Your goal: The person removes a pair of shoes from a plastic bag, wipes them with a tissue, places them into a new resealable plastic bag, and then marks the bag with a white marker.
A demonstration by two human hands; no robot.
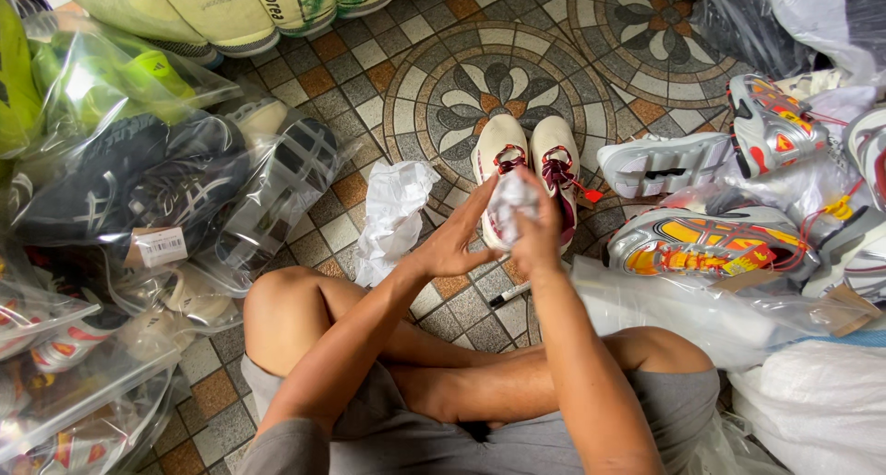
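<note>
Crumpled white paper wad (513, 198): held above the patterned tile floor (443, 87), clasped between both hands; left hand (459, 237) fingers curled against its side, right hand (538, 226) fingers closed over it. Pair of cream sneakers with maroon laces (526, 161): directly beyond. Loose white tissue paper (392, 212): beside. Black marker (508, 296): below hands.

At my nine o'clock lies a clear plastic bag (138, 175) of dark sneakers, bearing a white rectangular sticker label (162, 246) on a brown card tag. More clear shoe bags (65, 383) pile at seven o'clock. At three o'clock a clear bag (692, 313) sits under silver-and-yellow sneakers, and small red hang tags (762, 255) hang from their laces.
</note>
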